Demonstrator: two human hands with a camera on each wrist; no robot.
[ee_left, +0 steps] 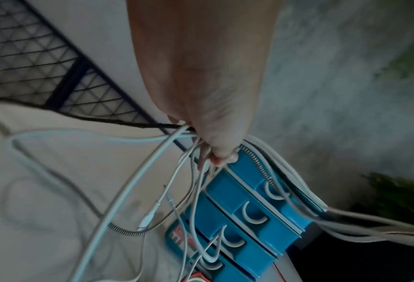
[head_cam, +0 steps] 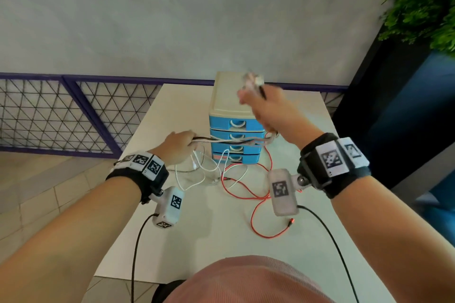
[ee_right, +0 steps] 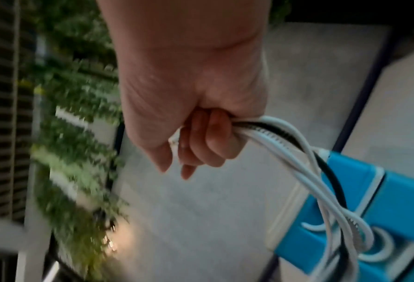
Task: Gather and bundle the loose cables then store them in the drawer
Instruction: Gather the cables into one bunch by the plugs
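Observation:
A bunch of white, black and braided cables (head_cam: pixel 231 141) stretches between my two hands in front of a small blue drawer unit (head_cam: pixel 234 128) with a cream top. My left hand (head_cam: pixel 179 141) grips the bunch at its left end, fingers curled round the strands (ee_left: pixel 201 145). My right hand (head_cam: pixel 261 103) is raised over the unit, fist closed round the cables (ee_right: pixel 268 131), with connector ends (head_cam: pixel 252 80) sticking up, blurred. Loose white loops (head_cam: pixel 209 172) hang down to the table. A red cable (head_cam: pixel 256 194) trails across the table from the bunch. All drawers look closed.
The white table (head_cam: pixel 197 241) ends near my body and at the far wall. A mesh fence (head_cam: pixel 61 110) stands at left. A green plant (head_cam: pixel 423 0) and a dark panel stand at right. Black wrist-camera leads (head_cam: pixel 138 241) hang over the table.

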